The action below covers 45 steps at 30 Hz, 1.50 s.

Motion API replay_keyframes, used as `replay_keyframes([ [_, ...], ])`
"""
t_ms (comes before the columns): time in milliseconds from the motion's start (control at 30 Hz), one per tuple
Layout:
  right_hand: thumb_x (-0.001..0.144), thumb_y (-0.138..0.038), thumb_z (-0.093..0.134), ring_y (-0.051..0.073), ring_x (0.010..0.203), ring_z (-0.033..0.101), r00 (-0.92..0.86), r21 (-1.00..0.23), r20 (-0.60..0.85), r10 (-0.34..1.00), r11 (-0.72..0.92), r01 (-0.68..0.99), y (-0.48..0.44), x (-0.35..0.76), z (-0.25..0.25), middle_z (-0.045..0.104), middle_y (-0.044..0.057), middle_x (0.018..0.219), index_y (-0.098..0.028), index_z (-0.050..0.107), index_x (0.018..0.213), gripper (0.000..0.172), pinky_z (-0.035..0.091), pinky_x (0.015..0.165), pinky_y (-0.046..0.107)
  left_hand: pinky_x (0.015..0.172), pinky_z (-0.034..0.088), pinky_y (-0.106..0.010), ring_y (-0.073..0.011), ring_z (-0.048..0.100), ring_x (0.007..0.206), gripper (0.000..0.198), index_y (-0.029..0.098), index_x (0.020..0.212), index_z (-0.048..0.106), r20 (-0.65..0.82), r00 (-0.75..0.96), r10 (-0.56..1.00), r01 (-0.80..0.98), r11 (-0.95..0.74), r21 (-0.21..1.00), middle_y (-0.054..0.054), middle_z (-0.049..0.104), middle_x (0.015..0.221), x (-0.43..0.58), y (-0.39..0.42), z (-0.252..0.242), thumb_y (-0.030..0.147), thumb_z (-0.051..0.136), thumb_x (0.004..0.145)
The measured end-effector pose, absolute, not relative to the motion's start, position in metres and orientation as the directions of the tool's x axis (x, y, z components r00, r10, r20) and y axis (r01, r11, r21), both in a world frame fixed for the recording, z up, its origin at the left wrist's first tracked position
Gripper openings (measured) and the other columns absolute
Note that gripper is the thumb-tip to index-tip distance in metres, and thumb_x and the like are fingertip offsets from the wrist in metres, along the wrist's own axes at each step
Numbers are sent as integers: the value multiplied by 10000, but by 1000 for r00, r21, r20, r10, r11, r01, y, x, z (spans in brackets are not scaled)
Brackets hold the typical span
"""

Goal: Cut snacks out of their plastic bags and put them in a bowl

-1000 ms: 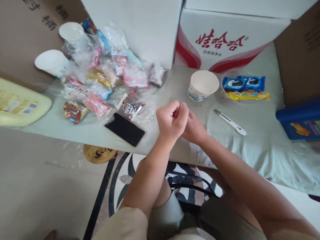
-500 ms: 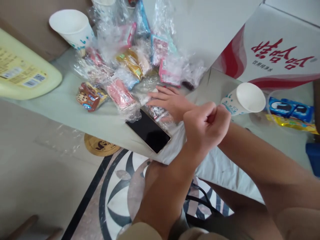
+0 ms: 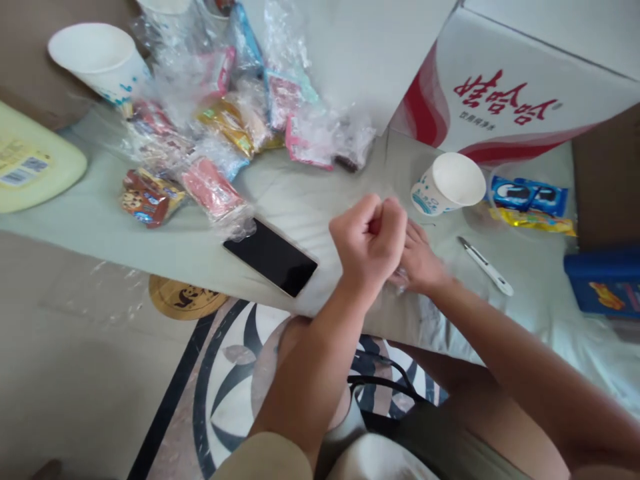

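Observation:
My left hand [image 3: 369, 237] is a closed fist held above the cloth, and whatever it may hold is hidden inside. Just behind it on the right, my right hand [image 3: 423, 260] lies low over the cloth, its fingers partly covered by the fist. A crinkled clear plastic packet [image 3: 399, 280] shows beneath the right palm; its contents are hidden. To the left lies a black phone [image 3: 273, 257], screen up. A pink item in clear wrap [image 3: 213, 190] touches its upper corner. A white paper cup [image 3: 450, 183] stands beyond the right hand, with a white utility knife [image 3: 485, 265] beside it.
Several wrapped snacks [image 3: 230, 127] are heaped at the back left, beside another paper cup [image 3: 100, 60]. A yellow bottle [image 3: 37, 160] is at far left. A white-and-red carton [image 3: 510, 100] stands behind a clear bowl [image 3: 573, 200] of packets. A blue box [image 3: 603, 280] sits right.
My right hand has moved right, away from the phone and snack heap, and the clear plastic packet has come along. My left fist stays closed. The view has shifted right, showing the knife.

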State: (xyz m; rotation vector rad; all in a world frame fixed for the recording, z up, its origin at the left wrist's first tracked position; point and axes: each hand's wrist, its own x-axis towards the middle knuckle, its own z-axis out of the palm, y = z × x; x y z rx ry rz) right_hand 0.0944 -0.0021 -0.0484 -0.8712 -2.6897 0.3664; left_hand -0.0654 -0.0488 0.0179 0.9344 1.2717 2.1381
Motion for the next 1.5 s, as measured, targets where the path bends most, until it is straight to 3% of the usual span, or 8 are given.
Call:
replay_keyframes([
  [100,936,-436,671,412,1459,489,-692,-323,313,651,758,567,-28,147,-53,717,92,1358,-276,735,1051,207,367,1178,673,509,251,-283,-99,220,514,500,219,598,192,275,-541,795,-2,-328,945,62,196,541,-58,-42,16,209,575,919],
  [267,963,-304,594,255,1039,750,-319,-640,356,879,477,602,-44,179,-62,797,68,1045,-246,701,980,122,604,898,416,638,371,-305,-145,427,592,404,227,591,355,2,-221,975,373,83,924,31,397,565,-31,-32,-1,285,576,924],
  [467,938,-290,583,229,882,714,-221,-745,284,933,360,562,-39,181,-65,748,48,921,-252,675,999,117,605,814,386,1059,418,-542,-385,598,1154,263,170,864,636,94,-202,975,695,75,715,-206,655,1078,6,-35,-36,428,683,882],
  [767,798,-348,780,375,1481,450,-100,-799,282,954,292,526,-33,192,-70,417,245,1586,-191,293,1573,929,530,1086,569,830,557,-346,-203,738,874,251,232,819,495,86,77,993,46,-90,995,-56,784,915,29,-17,-40,345,717,850],
  [1000,890,-184,595,248,1129,713,-322,-857,290,901,394,332,-25,207,-57,752,86,1202,-242,732,1137,289,580,992,414,688,570,-337,-189,707,665,358,232,845,531,109,120,987,-142,-92,986,-28,747,733,39,-18,-37,533,725,868],
  [1167,834,-94,528,235,1039,713,-242,-813,395,886,460,356,-22,212,-63,746,49,1030,-272,782,866,312,575,965,442,654,512,-311,-174,622,699,367,235,754,624,102,-193,976,19,-100,995,-18,655,727,30,-6,-52,574,666,890],
  [1333,864,-125,545,255,1060,689,-99,-759,510,854,501,416,-23,210,-57,701,51,954,-278,741,719,288,557,975,487,690,563,-318,-204,680,849,416,251,1046,679,-147,51,988,-108,152,982,-48,724,995,26,-9,-48,600,730,824],
  [1500,910,-160,536,252,1080,693,-93,-773,492,866,483,411,-26,203,-53,684,67,1016,-269,738,753,278,574,970,484,663,609,-339,-238,732,900,726,354,1413,495,-306,272,913,-178,360,916,-59,727,1151,30,-18,-40,483,816,774],
])
